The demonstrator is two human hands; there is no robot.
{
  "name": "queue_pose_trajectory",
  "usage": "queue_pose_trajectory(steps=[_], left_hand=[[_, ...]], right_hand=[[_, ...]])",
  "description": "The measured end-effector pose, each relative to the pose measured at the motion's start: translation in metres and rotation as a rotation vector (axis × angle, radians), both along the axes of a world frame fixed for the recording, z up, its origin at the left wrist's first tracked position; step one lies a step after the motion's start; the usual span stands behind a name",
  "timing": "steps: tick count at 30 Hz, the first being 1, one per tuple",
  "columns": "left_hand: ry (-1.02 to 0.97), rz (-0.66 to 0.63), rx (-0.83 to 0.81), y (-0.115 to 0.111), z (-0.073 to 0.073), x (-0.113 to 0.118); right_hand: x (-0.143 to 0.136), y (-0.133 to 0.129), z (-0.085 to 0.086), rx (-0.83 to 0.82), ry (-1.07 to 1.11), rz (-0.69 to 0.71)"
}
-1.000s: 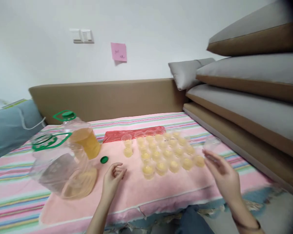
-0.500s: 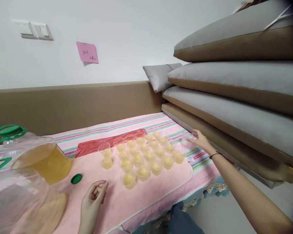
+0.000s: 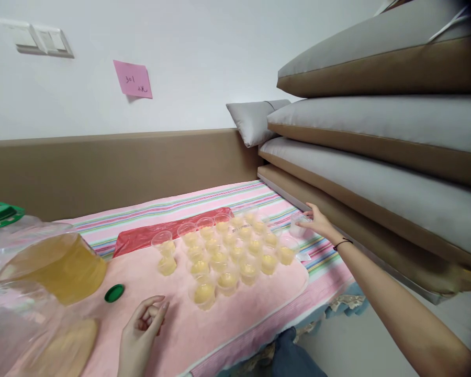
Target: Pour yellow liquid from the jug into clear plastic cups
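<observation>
While your right hand (image 3: 318, 222) reaches far out to the side, its thumb and fingers are closed on a clear cup (image 3: 296, 228); you can't tell whether it is a single cup or several nested. A dark band (image 3: 342, 244) circles that wrist, and stacked cushions (image 3: 377, 123) rise behind and to the right of the hand. Just left of the same hand begin the rows of cups with yellow liquid (image 3: 237, 253), which spread back toward your left hand (image 3: 143, 327).

That left hand is free, its fingers loosely curled, with a narrow gap between thumb and forefinger. It is over the pink cloth (image 3: 188, 343), though you can't tell whether it touches. Ahead of it two more cups (image 3: 167, 266) stand apart from the rows, and beyond them lies red plastic (image 3: 145, 237). Near it, ahead and to the left, lies a green cap (image 3: 114, 293). Farther left is a jug of amber liquid (image 3: 68, 267), with a second jug (image 3: 43, 335), blurred, nearer you. Striped fabric (image 3: 322, 262) runs below your right hand.
</observation>
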State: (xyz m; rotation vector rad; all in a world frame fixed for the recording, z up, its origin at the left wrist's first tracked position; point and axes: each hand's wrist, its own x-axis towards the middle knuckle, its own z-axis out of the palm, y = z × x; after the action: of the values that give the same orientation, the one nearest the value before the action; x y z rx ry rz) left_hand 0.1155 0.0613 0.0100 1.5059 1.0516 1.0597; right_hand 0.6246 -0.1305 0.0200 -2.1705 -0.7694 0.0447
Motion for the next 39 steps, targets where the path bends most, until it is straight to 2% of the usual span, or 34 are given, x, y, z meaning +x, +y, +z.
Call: queue_pose_trajectory(steps=[5,13,24,31,39], left_hand=[[-0.003,-0.012,-0.002,0.001,0.0,-0.003],[0.025,-0.07,-0.005,0.011,-0.011,-0.008],[0.015,-0.082,-0.042,0.008,-0.005,-0.008],[0.015,-0.105,-0.024,0.006,-0.004,-0.006],[0.009,-0.126,0.013,0.012,-0.019,-0.008]], right_hand=[[-0.003,-0.002,0.002,-0.07,-0.036,0.0],[-0.001,-0.007,0.013,-0.234,-0.156,0.022],[0.014,-0.008,0.016,-0.523,-0.236,0.165],[0.017,-0.014,0.016,-0.575,-0.26,0.217],[0.016,-0.021,0.019,-0.564,-0.277,0.237]])
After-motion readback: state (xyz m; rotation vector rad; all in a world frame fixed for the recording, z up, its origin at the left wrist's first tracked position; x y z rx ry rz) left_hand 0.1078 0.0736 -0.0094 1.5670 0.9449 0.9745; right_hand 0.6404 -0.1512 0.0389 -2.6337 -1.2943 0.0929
